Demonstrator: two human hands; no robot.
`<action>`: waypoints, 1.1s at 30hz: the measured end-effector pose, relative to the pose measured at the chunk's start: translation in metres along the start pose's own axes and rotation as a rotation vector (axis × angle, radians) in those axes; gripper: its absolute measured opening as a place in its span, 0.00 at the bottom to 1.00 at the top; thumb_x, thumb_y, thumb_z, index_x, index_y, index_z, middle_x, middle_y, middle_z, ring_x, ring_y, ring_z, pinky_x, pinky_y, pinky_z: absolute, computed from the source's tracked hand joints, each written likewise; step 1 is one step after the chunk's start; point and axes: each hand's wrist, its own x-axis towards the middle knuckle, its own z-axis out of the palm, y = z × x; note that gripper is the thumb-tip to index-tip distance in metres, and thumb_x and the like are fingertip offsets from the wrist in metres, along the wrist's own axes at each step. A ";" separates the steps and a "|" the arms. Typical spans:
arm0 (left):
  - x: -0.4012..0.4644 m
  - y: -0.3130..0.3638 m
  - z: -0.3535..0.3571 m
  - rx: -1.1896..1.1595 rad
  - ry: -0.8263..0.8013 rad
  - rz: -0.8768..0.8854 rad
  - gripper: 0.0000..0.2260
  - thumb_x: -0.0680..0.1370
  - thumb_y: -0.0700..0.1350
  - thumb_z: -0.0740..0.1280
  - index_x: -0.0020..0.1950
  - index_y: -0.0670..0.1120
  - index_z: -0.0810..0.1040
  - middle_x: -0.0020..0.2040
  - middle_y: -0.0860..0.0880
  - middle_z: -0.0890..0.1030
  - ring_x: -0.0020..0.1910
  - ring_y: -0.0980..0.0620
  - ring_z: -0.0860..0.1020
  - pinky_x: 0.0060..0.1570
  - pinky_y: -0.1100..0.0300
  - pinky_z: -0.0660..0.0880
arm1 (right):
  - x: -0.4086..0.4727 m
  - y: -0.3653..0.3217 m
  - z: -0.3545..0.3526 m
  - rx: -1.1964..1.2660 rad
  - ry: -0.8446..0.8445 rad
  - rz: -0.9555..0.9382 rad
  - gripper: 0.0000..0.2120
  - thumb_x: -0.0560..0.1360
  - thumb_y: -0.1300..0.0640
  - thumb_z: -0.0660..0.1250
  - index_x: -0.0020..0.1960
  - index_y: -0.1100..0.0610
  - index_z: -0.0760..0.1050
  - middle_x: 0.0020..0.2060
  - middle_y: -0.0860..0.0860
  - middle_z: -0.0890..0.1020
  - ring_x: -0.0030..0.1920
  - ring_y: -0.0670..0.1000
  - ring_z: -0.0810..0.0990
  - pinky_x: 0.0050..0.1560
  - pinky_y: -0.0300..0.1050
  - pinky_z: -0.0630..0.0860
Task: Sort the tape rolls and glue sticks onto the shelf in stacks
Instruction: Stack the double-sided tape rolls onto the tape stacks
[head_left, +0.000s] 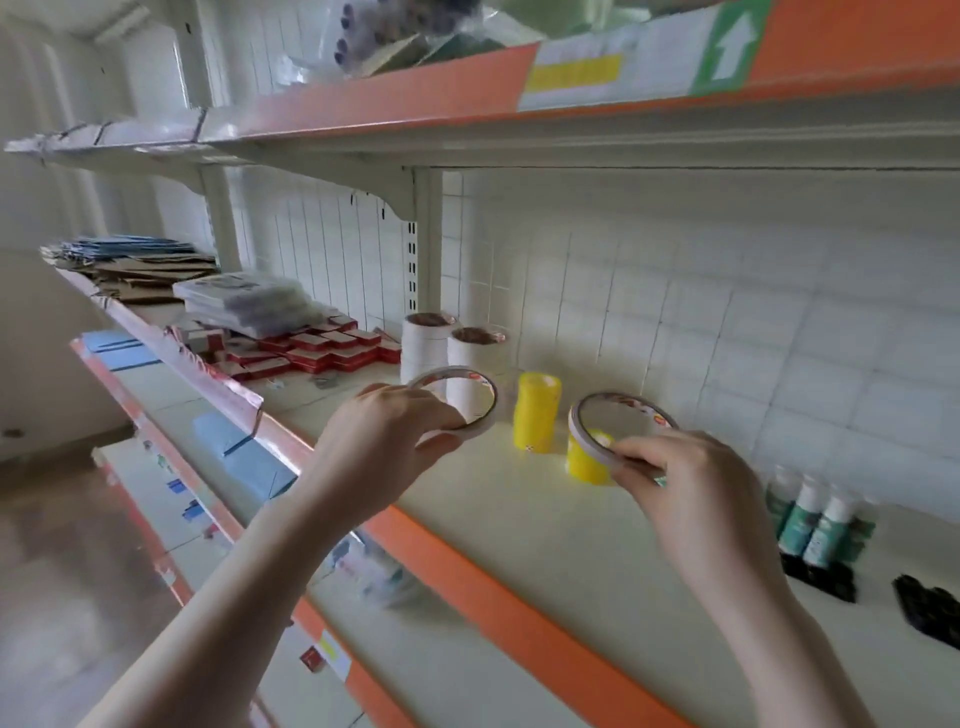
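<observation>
Two thin white tape rolls are held above the shelf (545, 525), one in each hand. The left tape roll (457, 397) is pinched at its near rim by the left hand (384, 441), fingers curled over the ring; the right tape roll (621, 426) is pinched at its near edge by the right hand (685, 483), thumb and fingers closed on the band. Just beyond the left hand stand two white tape stacks (447, 348); between the hands and just past the right hand's fingertips stand two yellow stacks (537, 410). The step in hand is judged to be stacking: level each ring, centre it over a white stack, lower until it seats flush, then release. Place one roll at a time, since tall stacks may topple if nudged. Glue sticks (815, 519) stand well to the outside of the right hand.
</observation>
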 end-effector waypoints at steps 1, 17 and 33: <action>0.005 -0.014 0.001 -0.015 0.009 -0.002 0.05 0.66 0.47 0.70 0.38 0.48 0.83 0.32 0.51 0.81 0.30 0.48 0.79 0.31 0.57 0.77 | 0.011 -0.006 0.009 -0.002 0.000 -0.007 0.07 0.62 0.62 0.78 0.34 0.55 0.81 0.28 0.52 0.80 0.33 0.59 0.79 0.32 0.46 0.72; 0.108 -0.238 0.075 -0.199 -0.116 0.065 0.04 0.73 0.46 0.71 0.47 0.52 0.83 0.39 0.52 0.81 0.39 0.47 0.78 0.36 0.56 0.72 | 0.128 -0.062 0.167 -0.151 0.003 0.271 0.05 0.67 0.61 0.73 0.34 0.56 0.79 0.31 0.53 0.79 0.37 0.58 0.76 0.37 0.50 0.73; 0.178 -0.293 0.151 -0.254 -0.396 0.152 0.12 0.74 0.56 0.64 0.50 0.52 0.82 0.45 0.48 0.82 0.47 0.45 0.78 0.51 0.55 0.71 | 0.178 -0.069 0.210 -0.273 -0.027 0.429 0.02 0.68 0.60 0.72 0.39 0.54 0.82 0.34 0.51 0.81 0.40 0.55 0.76 0.41 0.48 0.71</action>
